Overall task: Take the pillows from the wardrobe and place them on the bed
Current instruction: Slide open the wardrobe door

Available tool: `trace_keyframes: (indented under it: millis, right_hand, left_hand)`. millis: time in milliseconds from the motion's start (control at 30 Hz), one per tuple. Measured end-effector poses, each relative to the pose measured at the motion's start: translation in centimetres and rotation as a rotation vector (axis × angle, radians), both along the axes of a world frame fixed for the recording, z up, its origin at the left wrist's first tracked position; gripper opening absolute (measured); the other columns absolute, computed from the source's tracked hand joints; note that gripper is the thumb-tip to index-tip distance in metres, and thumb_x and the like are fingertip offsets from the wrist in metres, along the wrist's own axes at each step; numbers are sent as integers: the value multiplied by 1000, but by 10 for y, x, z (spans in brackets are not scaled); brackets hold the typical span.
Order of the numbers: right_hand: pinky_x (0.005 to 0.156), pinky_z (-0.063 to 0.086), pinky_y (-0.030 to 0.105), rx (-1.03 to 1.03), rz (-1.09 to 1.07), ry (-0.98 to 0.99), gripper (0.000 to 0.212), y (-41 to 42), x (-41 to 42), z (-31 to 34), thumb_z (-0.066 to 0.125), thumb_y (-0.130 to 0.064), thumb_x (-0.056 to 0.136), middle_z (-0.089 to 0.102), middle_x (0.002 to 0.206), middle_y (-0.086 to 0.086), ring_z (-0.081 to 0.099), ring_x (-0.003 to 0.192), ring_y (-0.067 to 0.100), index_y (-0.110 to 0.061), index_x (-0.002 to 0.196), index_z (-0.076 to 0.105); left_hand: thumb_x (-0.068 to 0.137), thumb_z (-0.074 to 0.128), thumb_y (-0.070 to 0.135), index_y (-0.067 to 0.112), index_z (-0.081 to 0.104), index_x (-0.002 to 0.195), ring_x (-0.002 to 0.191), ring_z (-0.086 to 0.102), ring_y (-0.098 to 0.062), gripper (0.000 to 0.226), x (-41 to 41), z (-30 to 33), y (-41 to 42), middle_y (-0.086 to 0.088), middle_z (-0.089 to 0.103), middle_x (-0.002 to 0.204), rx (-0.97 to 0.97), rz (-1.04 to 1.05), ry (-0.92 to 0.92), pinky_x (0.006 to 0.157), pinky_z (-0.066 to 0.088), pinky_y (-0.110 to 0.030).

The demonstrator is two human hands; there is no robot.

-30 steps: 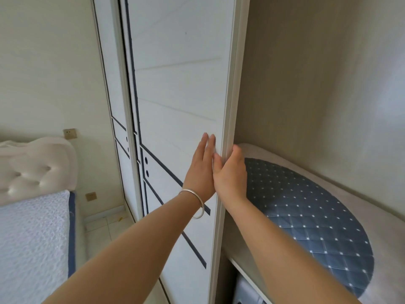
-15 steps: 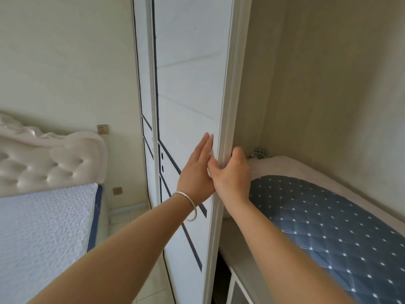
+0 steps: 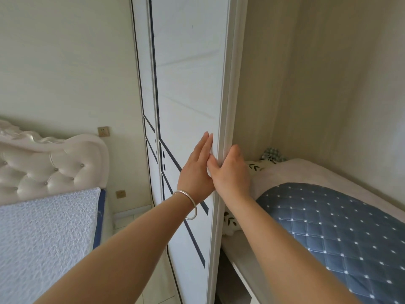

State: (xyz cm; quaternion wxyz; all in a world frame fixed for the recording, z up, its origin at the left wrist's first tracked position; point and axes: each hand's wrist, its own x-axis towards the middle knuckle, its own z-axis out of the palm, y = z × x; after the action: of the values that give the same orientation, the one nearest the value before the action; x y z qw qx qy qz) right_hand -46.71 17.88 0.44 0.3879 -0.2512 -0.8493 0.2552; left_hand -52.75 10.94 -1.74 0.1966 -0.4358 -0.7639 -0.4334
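The white sliding wardrobe door (image 3: 188,88) stands in the middle, with the wardrobe interior showing to its right. My left hand (image 3: 196,170), with a silver bracelet on the wrist, lies flat against the door's face, fingers straight. My right hand (image 3: 232,172) is wrapped around the door's right edge. Inside the wardrobe, on a shelf (image 3: 237,253), lies a blue quilted bedding piece with white dots (image 3: 333,224) over pale pink bedding (image 3: 291,172). A white pillow with a leaf print (image 3: 255,166) peeks out behind my right hand. The bed (image 3: 43,233) with a white textured cover is at lower left.
A white tufted headboard (image 3: 52,167) stands against the left wall. Two wall sockets (image 3: 103,131) sit between bed and wardrobe. A second door panel (image 3: 144,84) lies behind the first. A checked fabric bundle (image 3: 271,153) rests at the shelf's back. A narrow floor strip (image 3: 129,218) runs beside the bed.
The door has slid left with both hands on it, uncovering more of the wardrobe interior, the leaf-print pillow and the checked bundle. More of the bed and headboard has come into view.
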Motion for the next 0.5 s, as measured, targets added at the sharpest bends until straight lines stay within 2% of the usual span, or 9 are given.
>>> trace_keyframes:
  millis: [67,167,300,500]
  right_hand:
    - [48,37,24,-3,4,-1,39,0,-10,1,50,-41,89,58,98,10,54,73,23,-7,106,42]
    - [62,50,35,-10,0,-13,41,0,-23,2,51,-41,89,59,103,12,60,82,27,-6,109,42]
    - [71,54,39,-29,-3,-27,46,0,-35,3,50,-41,89,58,109,14,62,90,31,-5,116,41]
    - [68,52,37,-12,-15,-19,45,0,-40,1,48,-41,90,58,109,13,61,90,30,-4,115,41]
  left_hand:
    - [90,58,27,30,7,150,142,22,-1,79,-9,1,0,18,7,159,-3,-5,4,102,33,-17]
    - [92,55,26,30,8,150,142,22,-1,76,-19,1,1,18,6,159,-9,-3,-24,101,33,-17]
    - [92,55,25,28,9,151,142,22,-2,74,-29,-2,2,18,7,159,-6,-5,-73,102,28,-16]
    - [93,53,21,26,11,151,142,21,-2,72,-35,-7,8,16,9,159,19,-1,-48,100,28,-16]
